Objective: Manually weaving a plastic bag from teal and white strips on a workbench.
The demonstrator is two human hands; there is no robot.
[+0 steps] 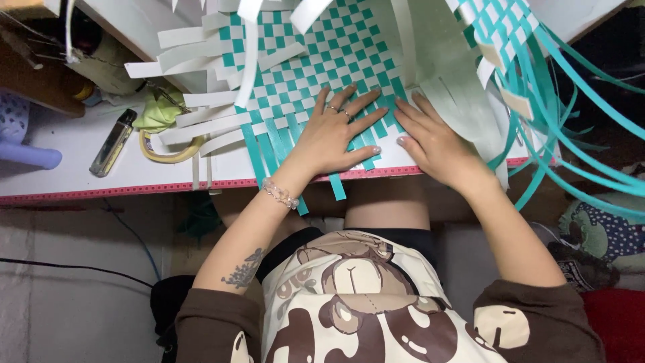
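Observation:
A woven mat of teal and white strips (316,60) lies on the white table (80,171), with loose strip ends fanning out on all sides. My left hand (332,134), wearing rings and a bead bracelet, rests flat on the weave's near edge with fingers spread. My right hand (433,138) lies flat just beside it, fingertips on the teal and white strips at the mat's lower right. Neither hand grips anything. Long teal strips (571,134) curl off the table to the right.
On the table's left lie a slim metallic lighter-like object (113,141), a yellow-green cloth (158,111), a yellowish loop (168,153) and a lavender plastic handle (27,153). The table's near edge has a pink trim (101,193). My knees sit beneath it.

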